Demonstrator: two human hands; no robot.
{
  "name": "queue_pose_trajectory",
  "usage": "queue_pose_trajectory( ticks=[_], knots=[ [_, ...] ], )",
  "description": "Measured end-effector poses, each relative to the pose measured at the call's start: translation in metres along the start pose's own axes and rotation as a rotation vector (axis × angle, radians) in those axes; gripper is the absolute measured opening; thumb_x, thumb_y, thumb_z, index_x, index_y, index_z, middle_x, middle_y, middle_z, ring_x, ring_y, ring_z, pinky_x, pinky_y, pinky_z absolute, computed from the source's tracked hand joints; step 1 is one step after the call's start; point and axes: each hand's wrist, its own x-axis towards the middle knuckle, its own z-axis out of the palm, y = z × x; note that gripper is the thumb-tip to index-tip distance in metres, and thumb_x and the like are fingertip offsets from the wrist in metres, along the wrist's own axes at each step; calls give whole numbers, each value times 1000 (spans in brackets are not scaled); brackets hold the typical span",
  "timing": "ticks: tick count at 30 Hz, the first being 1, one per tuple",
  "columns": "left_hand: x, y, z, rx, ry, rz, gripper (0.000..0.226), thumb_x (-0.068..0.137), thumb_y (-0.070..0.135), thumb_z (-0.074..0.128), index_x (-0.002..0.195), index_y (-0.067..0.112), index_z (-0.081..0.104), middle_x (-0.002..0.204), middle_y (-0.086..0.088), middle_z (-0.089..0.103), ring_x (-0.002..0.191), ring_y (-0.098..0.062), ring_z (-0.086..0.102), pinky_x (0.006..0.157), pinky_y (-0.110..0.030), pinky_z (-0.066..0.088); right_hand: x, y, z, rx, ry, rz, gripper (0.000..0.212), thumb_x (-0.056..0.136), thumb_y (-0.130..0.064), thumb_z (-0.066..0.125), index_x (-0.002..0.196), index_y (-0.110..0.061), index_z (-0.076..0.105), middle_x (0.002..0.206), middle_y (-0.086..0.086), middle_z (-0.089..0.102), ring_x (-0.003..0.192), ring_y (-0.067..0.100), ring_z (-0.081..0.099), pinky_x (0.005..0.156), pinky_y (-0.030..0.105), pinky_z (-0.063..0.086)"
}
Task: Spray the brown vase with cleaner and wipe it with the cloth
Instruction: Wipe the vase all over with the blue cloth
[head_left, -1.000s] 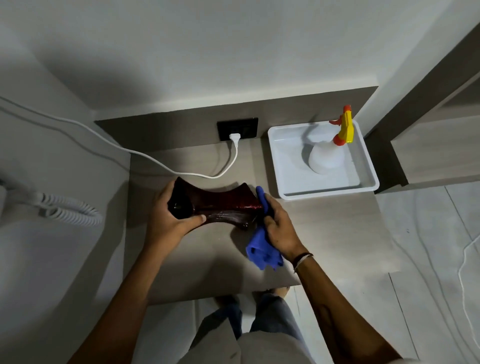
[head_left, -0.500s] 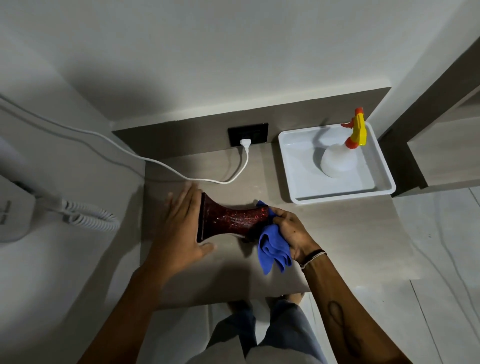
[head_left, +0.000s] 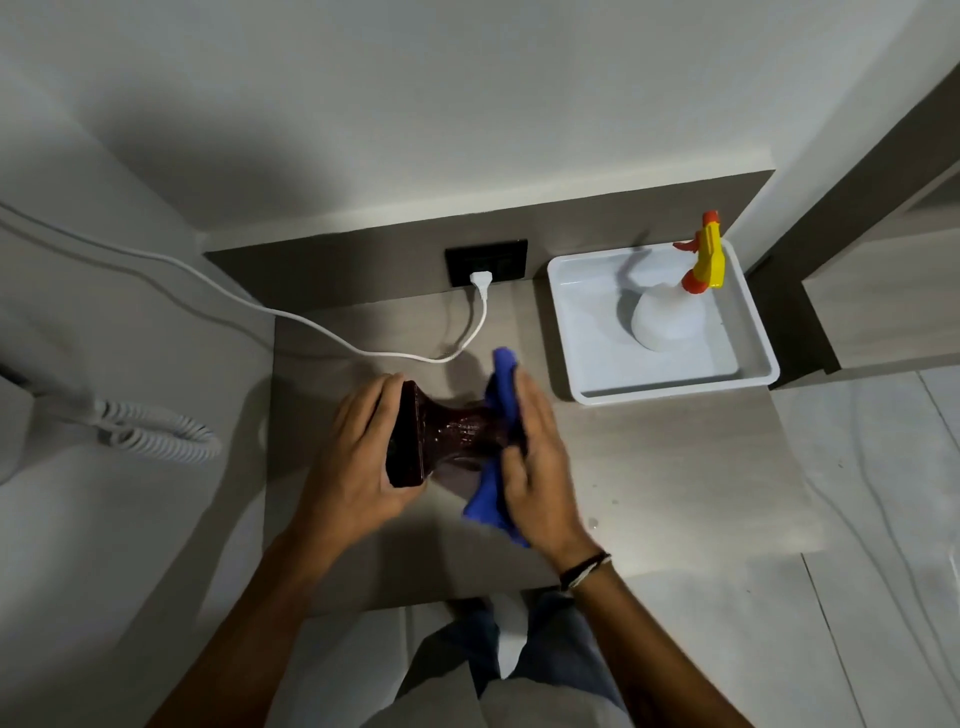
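Observation:
The brown vase (head_left: 447, 434) is held on its side above the grey table (head_left: 675, 467), its narrow glossy waist showing between my hands. My left hand (head_left: 358, 462) grips the flared end on the left. My right hand (head_left: 537, 467) presses the blue cloth (head_left: 501, 395) against the vase's right end, which the cloth and hand hide. The cloth hangs down below my palm. A white spray bottle (head_left: 670, 322) with a yellow and orange trigger stands in the white tray (head_left: 566, 322) at the back right, apart from both hands.
A white cable (head_left: 363, 351) runs from the left wall across the table's back to a plug in the black wall socket (head_left: 485, 260). A coiled white cord (head_left: 156, 436) hangs on the left. The table's front edge lies just above my knees.
My right hand has moved up over the vase's right end with the cloth, now spread flat against it. My left hand has closed round the flared left end.

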Motion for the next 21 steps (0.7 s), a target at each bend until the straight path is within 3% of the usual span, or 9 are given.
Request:
queue_pose_trajectory(
  ticks=[3,5,8,10,13,15,17,21],
  knots=[
    [8,1,-1,-6,11,-1,100,62,27,94,147,5,47,141,-16,54,128,-30,52,109,-30,37,-22,-14,36,-149,-286,-201,110,83,14,52,171,-21,-4,181,1,-5,169,19,1,136,43,10],
    [13,-2,-3,20,7,-28,102,55,24,98,143,3,50,136,-19,58,124,-32,53,107,-30,36,-22,0,43,-294,-294,-217,117,84,15,55,169,-27,-13,180,-2,-18,168,20,-10,136,47,8],
    [17,-1,-6,-4,19,-86,108,52,23,101,146,3,52,139,-19,58,126,-34,52,106,-35,41,-3,25,20,-564,-274,38,105,90,18,53,169,-15,-9,177,4,-24,166,27,-20,136,48,13],
    [19,3,-4,-29,13,-94,108,53,23,100,148,4,51,141,-17,57,128,-35,52,106,-37,44,3,26,14,-507,-258,154,99,92,17,50,169,-11,-5,177,7,-21,166,29,-18,136,48,14],
    [22,6,1,-69,15,-113,102,55,21,95,146,3,53,140,-19,58,127,-36,53,108,-41,46,-5,-11,38,-181,-254,-19,89,94,1,44,171,-14,4,181,2,-7,169,20,-5,137,41,11],
    [23,3,0,-88,23,-115,93,59,24,89,143,3,54,138,-19,59,126,-38,56,108,-50,49,-13,-26,53,-91,-282,-151,97,90,3,45,171,-20,-1,181,0,-7,169,22,-2,137,33,6],
    [19,-4,-1,-59,20,-119,98,57,22,95,144,4,52,139,-19,58,126,-38,56,105,-54,51,-8,-12,49,-172,-299,-191,104,87,11,48,171,-22,-3,180,-2,-13,169,22,-6,137,35,4],
    [12,-8,-3,-76,21,-155,113,52,20,101,151,9,46,145,-15,52,132,-32,48,106,-42,46,3,26,14,-475,-284,56,94,95,12,51,169,-11,-1,175,2,-21,166,30,-16,136,50,14]
  ],
)
